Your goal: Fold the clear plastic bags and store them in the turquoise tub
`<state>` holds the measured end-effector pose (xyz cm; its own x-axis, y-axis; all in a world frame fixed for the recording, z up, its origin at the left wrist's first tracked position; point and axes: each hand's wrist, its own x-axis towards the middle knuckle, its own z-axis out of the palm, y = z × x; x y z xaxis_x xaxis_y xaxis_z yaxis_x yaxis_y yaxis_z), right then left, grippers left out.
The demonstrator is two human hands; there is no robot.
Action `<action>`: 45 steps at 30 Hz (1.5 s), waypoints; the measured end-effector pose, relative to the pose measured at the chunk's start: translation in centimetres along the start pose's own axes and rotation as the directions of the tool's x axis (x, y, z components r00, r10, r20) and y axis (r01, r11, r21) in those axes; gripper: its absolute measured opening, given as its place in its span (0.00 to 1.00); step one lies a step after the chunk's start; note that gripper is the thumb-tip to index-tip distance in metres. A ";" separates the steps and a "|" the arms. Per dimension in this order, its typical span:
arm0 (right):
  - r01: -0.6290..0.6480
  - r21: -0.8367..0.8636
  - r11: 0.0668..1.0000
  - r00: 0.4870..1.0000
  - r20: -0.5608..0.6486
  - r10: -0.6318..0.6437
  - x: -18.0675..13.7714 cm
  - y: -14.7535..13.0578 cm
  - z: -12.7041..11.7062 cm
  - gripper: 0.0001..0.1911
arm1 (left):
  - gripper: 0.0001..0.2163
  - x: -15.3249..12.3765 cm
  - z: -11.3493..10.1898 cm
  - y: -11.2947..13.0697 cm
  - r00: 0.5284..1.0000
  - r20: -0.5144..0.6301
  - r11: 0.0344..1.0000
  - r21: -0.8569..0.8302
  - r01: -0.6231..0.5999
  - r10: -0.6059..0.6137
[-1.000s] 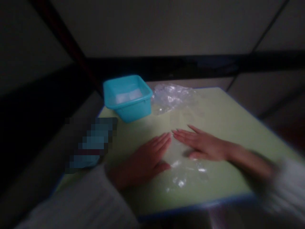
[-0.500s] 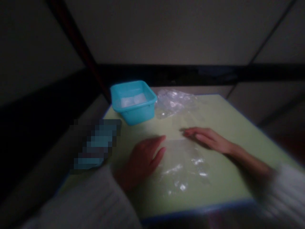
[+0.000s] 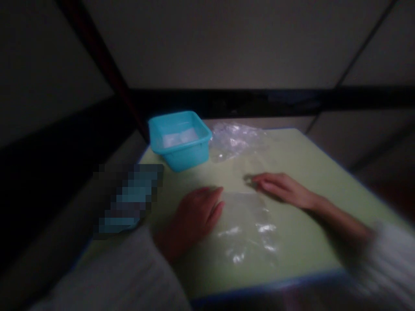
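Two hands, two lots of clear plastic, one tub.
One left hand [image 3: 194, 216], one right hand [image 3: 282, 190], one flat bag [image 3: 246, 224] mid-table [image 3: 308, 172]; one crumpled plastic heap [image 3: 235, 140], one turquoise tub [image 3: 180, 140] at the far edge.

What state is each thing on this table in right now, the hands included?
Clear plastic bag: lying flat on the table, between the two hands.
Left hand: open, palm down, at the bag's left edge.
Right hand: fingers curled at the bag's far corner; too blurred to tell whether it grips.
Teal tub: upright, uncovered, something white inside.
Crumpled clear plastic: loose heap beside the tub, no hand on it.
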<state>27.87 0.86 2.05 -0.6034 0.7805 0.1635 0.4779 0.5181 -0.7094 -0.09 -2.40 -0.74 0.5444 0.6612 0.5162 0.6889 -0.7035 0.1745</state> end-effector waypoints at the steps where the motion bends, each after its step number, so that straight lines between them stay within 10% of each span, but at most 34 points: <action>1: 0.007 0.013 1.000 1.000 0.006 -0.007 0.0 -0.1 0.0 0.18 | 0.13 0.0 0.0 0.0 1.000 0.000 1.000 0.000 -0.004 0.004; 26: 0.164 0.268 0.949 0.945 0.233 -0.229 -0.6 -1.4 1.6 0.11 | 0.18 0.0 0.4 0.0 0.977 0.213 1.000 -0.010 0.022 -0.019; 32: 0.186 0.189 0.964 0.965 0.149 -0.216 -0.4 -1.4 2.1 0.06 | 0.18 -0.2 0.3 -0.4 0.994 0.073 0.996 -0.020 0.084 -0.083; 45: 0.338 -0.106 0.935 0.915 0.270 -0.300 1.4 0.5 2.3 0.49 | 0.14 0.1 -0.4 -0.6 0.974 -0.049 0.972 -0.089 0.216 -0.221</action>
<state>25.76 1.39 0.37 -0.8678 0.4642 0.1774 0.3108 0.7855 -0.5352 -0.65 -2.04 -0.44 0.3546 0.7867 0.5053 0.7447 -0.5644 0.3562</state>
